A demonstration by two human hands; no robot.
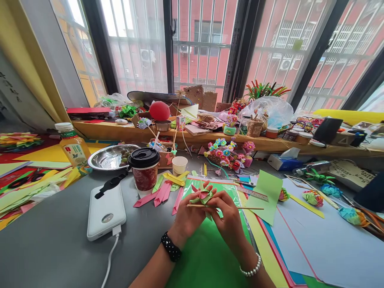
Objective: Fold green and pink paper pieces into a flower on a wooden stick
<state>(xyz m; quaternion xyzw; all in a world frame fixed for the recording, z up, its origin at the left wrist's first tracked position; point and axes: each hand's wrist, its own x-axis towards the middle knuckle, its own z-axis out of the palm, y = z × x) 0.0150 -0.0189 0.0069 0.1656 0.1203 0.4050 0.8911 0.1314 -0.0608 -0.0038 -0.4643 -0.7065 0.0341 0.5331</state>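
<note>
Above a green sheet [204, 256], my two hands meet around a folded paper flower [204, 195] in pink and light green. My left hand [187, 218] is closed round the flower, its fingers partly hidden behind the petals. A thin wooden stick [252, 208] runs sideways across the flower's near side. My right hand [228, 216] pinches the stick with thumb and fingers, close against the flower. Whether the stick's left part touches the petals I cannot tell. Folded pink paper strips [163, 193] lie on the table just left of my hands.
A lidded paper cup [144, 172], a white power bank [106, 212] with a cable, a steel plate [102, 158] and a juice bottle [72, 146] stand to the left. Coloured paper sheets [324, 232] and finished paper flowers [312, 198] lie right. A crowded sill [120, 129] runs behind.
</note>
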